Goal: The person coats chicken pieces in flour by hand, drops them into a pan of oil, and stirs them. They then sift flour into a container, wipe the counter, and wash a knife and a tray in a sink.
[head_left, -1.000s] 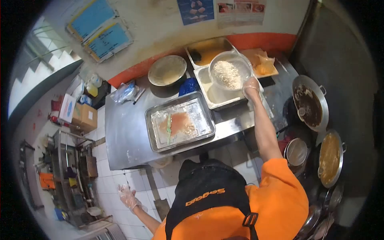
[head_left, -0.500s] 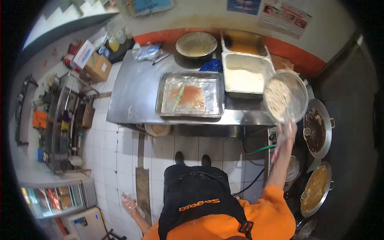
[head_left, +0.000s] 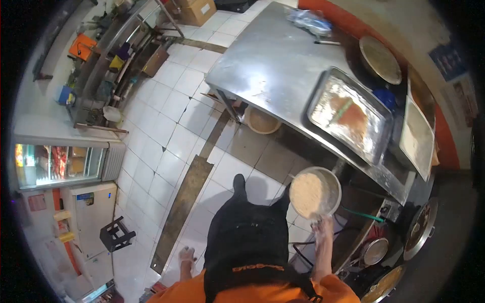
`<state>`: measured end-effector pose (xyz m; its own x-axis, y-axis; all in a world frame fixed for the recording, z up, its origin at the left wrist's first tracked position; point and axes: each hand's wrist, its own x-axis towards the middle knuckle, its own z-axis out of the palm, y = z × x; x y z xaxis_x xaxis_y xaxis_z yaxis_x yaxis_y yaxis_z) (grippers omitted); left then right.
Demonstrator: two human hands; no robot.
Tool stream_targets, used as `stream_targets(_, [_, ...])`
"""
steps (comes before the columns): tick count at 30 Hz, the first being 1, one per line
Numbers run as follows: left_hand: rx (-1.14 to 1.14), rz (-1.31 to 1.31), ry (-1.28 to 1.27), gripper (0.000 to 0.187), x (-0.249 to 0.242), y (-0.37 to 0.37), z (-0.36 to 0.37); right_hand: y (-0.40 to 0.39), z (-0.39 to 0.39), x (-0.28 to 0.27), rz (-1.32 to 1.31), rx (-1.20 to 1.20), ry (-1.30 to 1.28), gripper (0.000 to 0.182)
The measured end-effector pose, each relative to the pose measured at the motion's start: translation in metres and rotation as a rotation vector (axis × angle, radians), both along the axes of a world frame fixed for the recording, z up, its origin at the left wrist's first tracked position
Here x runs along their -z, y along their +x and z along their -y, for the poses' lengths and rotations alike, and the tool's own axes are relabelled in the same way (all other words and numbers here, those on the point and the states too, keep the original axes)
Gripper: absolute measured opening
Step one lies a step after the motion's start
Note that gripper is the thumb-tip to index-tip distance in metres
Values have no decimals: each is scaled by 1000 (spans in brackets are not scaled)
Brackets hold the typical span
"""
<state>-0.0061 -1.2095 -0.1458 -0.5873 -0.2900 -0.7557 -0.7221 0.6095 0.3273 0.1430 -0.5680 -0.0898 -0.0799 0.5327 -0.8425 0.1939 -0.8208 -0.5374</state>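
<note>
Hands apart: right hand (head_left: 323,228) gripping bowl (head_left: 314,193) near table edge (head_left: 275,115), left hand (head_left: 187,255) over floor (head_left: 225,171), spread unclear.

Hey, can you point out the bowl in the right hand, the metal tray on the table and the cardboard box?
Bowl (head_left: 332,193): head view, bare inner wall.
Metal tray (head_left: 375,129): head view, shiny bare floor.
Cardboard box (head_left: 195,15): head view, side panel.

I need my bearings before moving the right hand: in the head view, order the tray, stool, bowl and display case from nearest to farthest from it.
From the right hand:
1. Bowl, in its grip
2. Tray, on the bench
3. Stool, left on the floor
4. Display case, far left
</note>
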Motion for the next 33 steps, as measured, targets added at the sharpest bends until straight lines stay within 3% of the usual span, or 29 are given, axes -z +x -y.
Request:
stream_targets(1, [-129, 86, -70, 61, -44, -20, -35, -36, -1, 33, -19, -70, 2, 28])
stream_targets(4, [240, -56, -88, 58, -3, -12, 80, -157, -12, 127, -91, -260, 98, 33])
stream_targets(5, [-45, 30, -108, 57, -26, -21, 74, -207, -14, 133, -67, -200, 140, 34])
stream_targets(6, [-59, 70, -157, 58, -35, -21, 82, -253, -13, 138, -43, -147, 183, 35])
stream_targets(7, [127, 115, -226, 60, -42, -8, 106, -267, -22, 188, 10, -232, 247, 37])
stream_targets(9, [959, 237, -520, 63, -58, 34, 159, -320, -42, 223, 251, -631, 148, 50])
stream_targets(11, [1658, 180, -838, 67, -69, 83, 193, -382, -47, 202, 463, -960, 108, 59])
stream_targets(14, [1475, 489, -501, 44, -72, 75, 161, -446, -19, 217, 499, -1003, 545, 52])
stream_targets(15, [1449, 1090, -350, 40, -56, 65, 149, -456, -11, 224, 500, -1019, 690, 50])
stream_targets(17, [1465, 758, -378, 39, -55, 64, 140, -460, -12, 286, 560, -1002, 690, 51])
stream_targets(19, [1512, 489, -347, 38, -61, 63, 143, -453, -7, 296, 648, -1033, 710, 50])
stream_targets(21, [1577, 253, -277, 37, -57, 55, 147, -462, 9, 270, 698, -1120, 784, 48])
stream_targets(25, [1388, 474, -259, 39, -65, 12, 125, -438, 15, 292, 669, -1183, 946, 44])
stream_targets(29, [1329, 474, -284, 37, -67, -19, 106, -436, 24, 292, 601, -1100, 1013, 46])
stream_targets(33, [1301, 462, -319, 36, -66, -38, 92, -435, 29, 267, 652, -851, 789, 47])
